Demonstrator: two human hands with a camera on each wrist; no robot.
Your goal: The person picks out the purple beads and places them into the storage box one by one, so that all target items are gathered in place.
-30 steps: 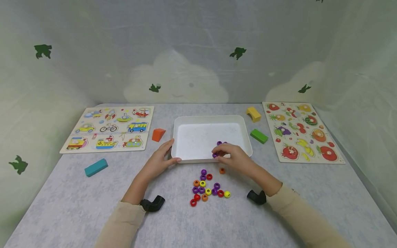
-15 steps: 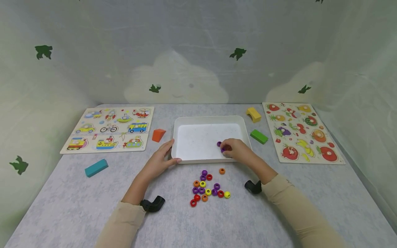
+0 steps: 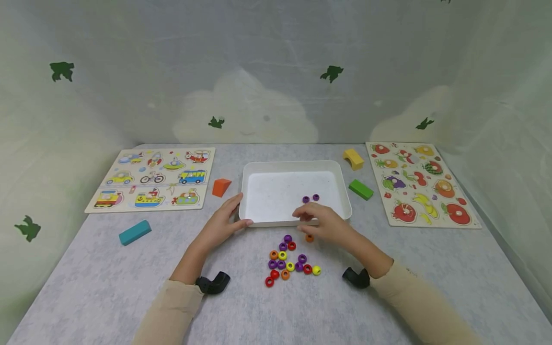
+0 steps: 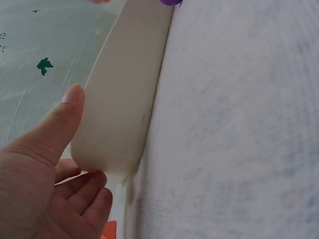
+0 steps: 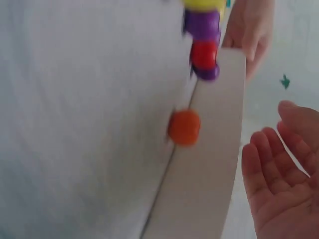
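Observation:
My left hand [image 3: 220,225] holds the near left corner of a white plastic tray [image 3: 258,224], thumb along the front wall and fingers against the left side. In the left wrist view, the thumb lies at the tray's rim and the fingers bend against its end. Over the front rim hovers my right hand [image 3: 323,223], fingers loosely bent with nothing between them. Two purple beads, one of them a dark bead [image 3: 316,197], lie inside the tray near its right front. An orange bead [image 3: 309,238] sits on the table just below the right hand.
Purple, red, yellow and orange beads [image 3: 282,255] lie loose before the tray. Around it are an orange block [image 3: 221,187], teal block [image 3: 135,233], green block [image 3: 361,189] and yellow arch [image 3: 353,159]. A vehicle puzzle [image 3: 151,179] stands left, a fruit puzzle [image 3: 420,184] right.
The right hand carried a purple bead rightward inside the tray and let it go beside another purple one. It has since drawn back toward the front rim. The left hand has stayed put.

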